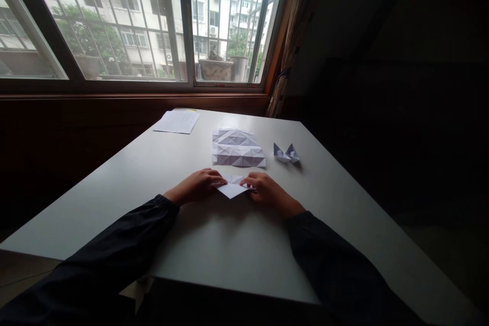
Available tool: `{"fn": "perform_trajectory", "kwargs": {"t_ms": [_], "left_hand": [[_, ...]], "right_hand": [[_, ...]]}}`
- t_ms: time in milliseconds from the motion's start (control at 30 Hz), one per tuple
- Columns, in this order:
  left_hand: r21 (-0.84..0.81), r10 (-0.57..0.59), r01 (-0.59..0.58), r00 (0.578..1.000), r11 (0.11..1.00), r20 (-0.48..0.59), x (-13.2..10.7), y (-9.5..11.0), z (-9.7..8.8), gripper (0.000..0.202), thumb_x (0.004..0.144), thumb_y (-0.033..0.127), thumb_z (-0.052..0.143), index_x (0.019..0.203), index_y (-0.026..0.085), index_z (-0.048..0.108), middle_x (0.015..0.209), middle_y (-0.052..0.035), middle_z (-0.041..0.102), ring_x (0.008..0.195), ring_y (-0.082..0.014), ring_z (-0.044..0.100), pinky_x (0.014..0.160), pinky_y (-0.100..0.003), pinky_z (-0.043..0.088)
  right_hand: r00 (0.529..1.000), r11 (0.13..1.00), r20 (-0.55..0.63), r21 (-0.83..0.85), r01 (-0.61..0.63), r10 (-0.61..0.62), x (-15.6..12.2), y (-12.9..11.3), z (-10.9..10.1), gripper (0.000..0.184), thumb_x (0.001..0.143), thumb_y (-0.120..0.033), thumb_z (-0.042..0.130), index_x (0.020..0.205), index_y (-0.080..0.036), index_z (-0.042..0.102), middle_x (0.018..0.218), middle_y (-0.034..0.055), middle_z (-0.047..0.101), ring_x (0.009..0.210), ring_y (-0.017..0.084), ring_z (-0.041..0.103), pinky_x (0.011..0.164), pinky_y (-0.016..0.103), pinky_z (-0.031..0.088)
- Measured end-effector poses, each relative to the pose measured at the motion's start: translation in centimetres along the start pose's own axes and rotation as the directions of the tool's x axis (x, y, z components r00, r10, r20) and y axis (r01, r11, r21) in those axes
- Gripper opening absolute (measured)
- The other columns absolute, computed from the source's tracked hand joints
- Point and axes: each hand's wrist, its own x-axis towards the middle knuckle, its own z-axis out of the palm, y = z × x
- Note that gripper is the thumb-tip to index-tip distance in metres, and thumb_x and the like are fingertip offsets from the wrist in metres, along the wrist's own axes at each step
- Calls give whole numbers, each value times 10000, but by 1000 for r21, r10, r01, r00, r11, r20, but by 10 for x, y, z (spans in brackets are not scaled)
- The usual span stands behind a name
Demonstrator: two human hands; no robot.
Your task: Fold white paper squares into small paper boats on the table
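Observation:
A small folded piece of white paper (231, 189) lies on the white table (114, 209), near the middle of the table and close to my body. My left hand (196, 186) presses its left side with the fingers pointing right. My right hand (268, 192) holds its right side, with the fingers pointing left. The hands cover much of the paper, so its exact fold is hidden. Just beyond them lies a large sheet of white paper (237, 147) marked with many creases in a faceted pattern.
A small white origami boat (286, 153) stands to the right of the creased sheet. A printed page (176, 122) lies near the far edge. Beyond the table are a wood-framed barred window (153, 25) and a curtain (292, 46). The right side of the room is dark.

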Motion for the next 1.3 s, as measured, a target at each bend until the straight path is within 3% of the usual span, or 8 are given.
{"fn": "perform_trajectory", "kwargs": {"t_ms": [267, 533, 667, 900, 1000, 1133, 1300], "left_hand": [[3, 35, -35, 999, 999, -14, 5, 9, 4, 307, 962, 170, 573, 1233, 249, 694, 1227, -61, 701, 1098, -216, 635, 994, -356, 516], [-11, -5, 5, 1000, 1000, -25, 10, 17, 4, 259, 978, 197, 554, 1213, 226, 658, 1188, -72, 724, 1081, -223, 662, 977, -364, 524], [41, -1, 1, 1000, 999, -1, 11, 16, 0, 306, 941, 189, 597, 1231, 249, 676, 1206, -73, 715, 1077, -239, 660, 973, -378, 525], [11, -155, 156, 988, 988, -18, 2, 7, -15, 243, 887, 284, 663, 1119, 253, 724, 1140, -77, 690, 897, -205, 693, 782, -289, 541], [-20, -191, 190, 982, 981, -10, -3, 0, -19, 232, 894, 355, 661, 1084, 238, 725, 1109, -74, 690, 866, -196, 688, 756, -273, 528], [-25, -218, 217, 976, 976, -26, -5, -7, -18, 273, 920, 439, 636, 1087, 242, 722, 1068, -62, 713, 849, -196, 687, 746, -279, 516], [-44, -295, 292, 949, 955, -113, -3, -12, -11, 385, 963, 521, 563, 1202, 238, 669, 1065, -67, 744, 878, -218, 705, 732, -297, 523]], "right_hand": [[995, 995, -6, -15, 103, -103, 6, -7, 9, 528, 748, -57, 663, 1249, -215, 709, 1170, 111, 697, 1098, 291, 610, 976, 433, 469], [997, 997, 11, -10, 75, -75, 9, -16, 5, 552, 738, -22, 629, 1246, -229, 697, 1200, 102, 688, 1143, 289, 596, 1004, 438, 449], [1000, 999, 17, -25, 23, -22, 12, -16, 3, 498, 745, -20, 639, 1198, -211, 714, 1137, 108, 693, 1086, 278, 614, 964, 412, 466], [997, 997, -21, 7, -71, 71, 3, -4, -10, 167, 839, -118, 642, 959, -184, 738, 963, 79, 687, 901, 217, 636, 793, 300, 489], [995, 996, -30, 7, -92, 92, -2, 2, -11, 104, 853, -156, 652, 920, -182, 727, 928, 65, 681, 867, 206, 639, 758, 284, 483], [993, 994, -43, 6, -106, 106, -3, 6, -8, 145, 878, -210, 666, 1010, -191, 723, 981, 72, 709, 906, 220, 657, 780, 298, 492], [976, 976, -70, 83, -201, 207, -2, 6, -4, 338, 956, -266, 627, 1289, -207, 645, 1104, 104, 736, 951, 236, 700, 772, 314, 530]]}}
